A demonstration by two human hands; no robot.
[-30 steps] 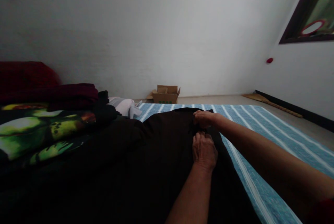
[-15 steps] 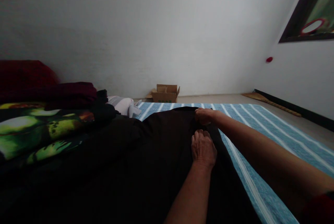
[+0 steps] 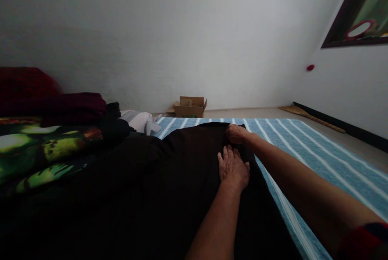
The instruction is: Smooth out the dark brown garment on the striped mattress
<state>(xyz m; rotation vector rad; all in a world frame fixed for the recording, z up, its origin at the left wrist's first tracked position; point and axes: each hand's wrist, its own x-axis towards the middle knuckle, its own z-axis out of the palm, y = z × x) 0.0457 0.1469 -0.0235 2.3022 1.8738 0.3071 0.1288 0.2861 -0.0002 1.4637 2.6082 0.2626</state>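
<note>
A large black garment [image 3: 182, 171] lies spread over the bed, its far edge curving up near the middle; its exact kind is hard to tell in the dark. My left hand [image 3: 233, 167] rests flat on the cloth near its right side, fingers spread. Just beyond it, my right hand [image 3: 236, 134] is closed at the garment's far right corner, with the fingers curled on the black fabric. Below the garment is a blue and white striped sheet [image 3: 303, 146].
To the left, a pile holds a maroon folded cloth [image 3: 72, 106] and a green patterned fabric [image 3: 39, 151]. A pale bundle [image 3: 138, 120] lies behind the garment. An open cardboard box [image 3: 190, 110] stands by the wall. A straw mat [image 3: 315, 118] is at the right.
My left hand has gone from curled fingers to spread flat on the cloth, shifting slightly forward. My right hand stays closed at the corner. The view has shifted a little.
</note>
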